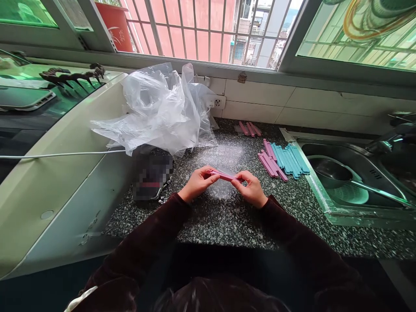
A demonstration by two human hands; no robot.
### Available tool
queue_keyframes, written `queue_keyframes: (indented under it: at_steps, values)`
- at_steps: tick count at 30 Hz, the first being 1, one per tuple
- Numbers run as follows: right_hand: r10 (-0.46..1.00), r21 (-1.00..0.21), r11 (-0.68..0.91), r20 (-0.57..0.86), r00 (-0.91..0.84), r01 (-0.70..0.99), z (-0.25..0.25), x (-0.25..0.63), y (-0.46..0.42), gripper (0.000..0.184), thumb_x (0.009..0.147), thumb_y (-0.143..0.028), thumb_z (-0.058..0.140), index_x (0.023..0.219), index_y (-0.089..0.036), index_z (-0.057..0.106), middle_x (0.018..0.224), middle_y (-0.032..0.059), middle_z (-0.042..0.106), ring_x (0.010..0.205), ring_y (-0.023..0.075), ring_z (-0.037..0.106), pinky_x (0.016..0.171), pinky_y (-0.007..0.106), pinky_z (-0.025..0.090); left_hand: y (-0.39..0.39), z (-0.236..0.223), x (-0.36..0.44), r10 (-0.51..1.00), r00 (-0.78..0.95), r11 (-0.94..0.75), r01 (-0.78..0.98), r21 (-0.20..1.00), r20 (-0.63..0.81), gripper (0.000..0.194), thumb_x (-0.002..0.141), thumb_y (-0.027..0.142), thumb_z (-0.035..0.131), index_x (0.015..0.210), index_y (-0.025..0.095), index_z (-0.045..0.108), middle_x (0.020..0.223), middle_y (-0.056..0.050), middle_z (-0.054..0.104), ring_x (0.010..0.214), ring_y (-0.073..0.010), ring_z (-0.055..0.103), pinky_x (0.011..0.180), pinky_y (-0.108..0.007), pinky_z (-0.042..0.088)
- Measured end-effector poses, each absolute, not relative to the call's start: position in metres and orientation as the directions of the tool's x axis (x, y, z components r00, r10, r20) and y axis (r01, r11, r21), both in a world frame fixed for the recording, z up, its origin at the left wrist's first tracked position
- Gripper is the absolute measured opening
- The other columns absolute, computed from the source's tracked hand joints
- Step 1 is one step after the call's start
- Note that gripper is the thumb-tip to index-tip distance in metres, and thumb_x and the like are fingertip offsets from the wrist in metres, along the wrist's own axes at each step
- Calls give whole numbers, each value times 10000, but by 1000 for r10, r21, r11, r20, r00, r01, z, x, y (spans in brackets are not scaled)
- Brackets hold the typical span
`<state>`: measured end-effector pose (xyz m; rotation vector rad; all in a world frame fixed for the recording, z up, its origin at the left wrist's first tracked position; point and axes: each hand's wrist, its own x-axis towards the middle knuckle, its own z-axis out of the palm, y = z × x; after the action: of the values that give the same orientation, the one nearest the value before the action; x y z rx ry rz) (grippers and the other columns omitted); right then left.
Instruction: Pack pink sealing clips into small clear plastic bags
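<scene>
Above the speckled countertop (224,221), my left hand (199,183) pinches one end of a slim pink strip (224,175). The other end is between the thumb and fingers of my right hand (250,188). Clear plastic film shows along the strip's far side; whether the strip lies inside a bag I cannot tell. Right of my hands lie loose pink strips (271,164) beside a pile of turquoise strips (290,159). Farther back, a few pink strips (249,129) rest on clear plastic.
Crumpled clear plastic bags (162,108) heap at the back left, behind a blurred dark object (152,177). A sink (383,173) with a pan (331,170) in it is at the right. A wall socket (218,102) and barred window (201,30) are behind.
</scene>
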<state>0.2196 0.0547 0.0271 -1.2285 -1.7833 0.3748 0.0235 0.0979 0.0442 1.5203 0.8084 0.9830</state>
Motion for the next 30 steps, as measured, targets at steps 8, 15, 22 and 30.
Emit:
queue_keyframes:
  at_steps: [8,15,22,30]
  values:
    - [843,-632,476,526,-113,612,29,222,54,164,790,-307,582,675,-191,563,627,9,567,637,141,491,600,282,421,103,46,16,889,336,-374,140,917,311,260,647,422,710,716,172,711,661,-17,533,625,-127,462,599,-247,373]
    - [837,-620,482,534,-118,618,31,222,54,144,784,-274,593,668,-195,563,620,8,570,646,149,492,614,286,415,105,43,14,866,336,-453,216,865,370,197,653,394,717,666,197,718,652,-27,561,714,-170,489,715,-295,380]
    - [837,-615,478,536,-112,627,30,222,54,126,781,-268,598,680,-197,572,626,7,576,648,151,496,621,286,414,104,43,15,848,339,-492,222,842,407,175,667,371,708,635,199,705,627,-26,573,709,-175,470,715,-301,376]
    - [834,-615,481,541,-109,624,30,221,54,125,781,-262,600,682,-190,574,621,4,571,643,145,491,626,280,407,104,39,15,811,333,-565,233,792,481,201,706,382,680,640,193,698,627,-27,583,694,-168,467,695,-302,382]
